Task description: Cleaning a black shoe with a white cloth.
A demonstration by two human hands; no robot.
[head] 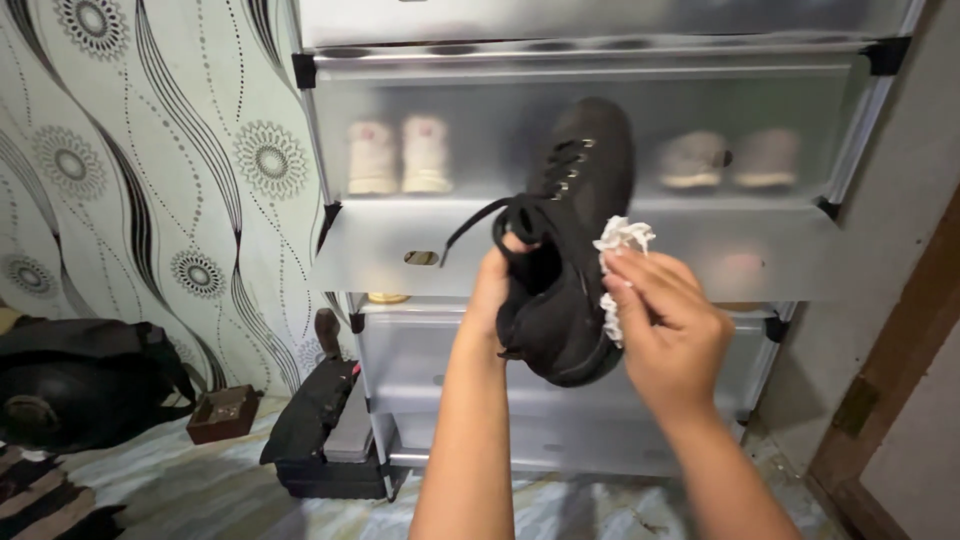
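Observation:
My left hand (492,285) holds a black lace-up shoe (572,250) up in front of me, fingers tucked into its opening, the toe pointing up. Its black laces hang loose to the left. My right hand (665,330) presses a crumpled white cloth (618,245) against the right side of the shoe. Both forearms reach up from the bottom of the view.
Behind the shoe stands a translucent plastic shoe cabinet (380,250) with pale pairs of shoes (398,155) inside; one door flap hangs open. A black bag (80,380), a small brown box (224,412) and dark folded items (320,420) lie on the floor at left. A wooden door frame (890,400) is at right.

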